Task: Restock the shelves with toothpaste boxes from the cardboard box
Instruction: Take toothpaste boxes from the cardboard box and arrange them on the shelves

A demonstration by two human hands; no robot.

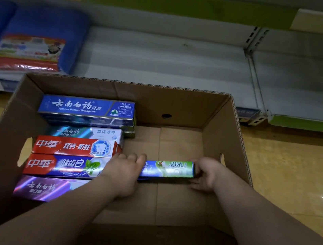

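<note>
Both forearms reach in over the near edge of the cardboard box (179,104), which sits on a tan floor (286,171) in front of the shelving. Left hand (124,169) has its fingers curled over the left end of a blue-green toothpaste box (168,168); right hand (207,174) clasps the right end, thumb side hidden. That carton lies lengthwise on the cardboard box's bare bottom, right of centre and near the right wall; cannot tell whether it has left the bottom yet. A row of other cartons is packed against the left wall, near to far: purple carton (43,188), red-and-blue carton (63,165), red carton (74,146), silver-teal carton (92,133), and a dark blue carton (88,107) stacked higher at the far left corner. Beyond the far wall, the lower shelf (165,60) shows bare white deck; blue packs (37,42) occupy its left end. Step in hand, by my reading: picking one carton for shelving. Next move calls for a level lift clear of the far wall, then setting it down on the shelf deck beside the blue packs, label forward.
</note>
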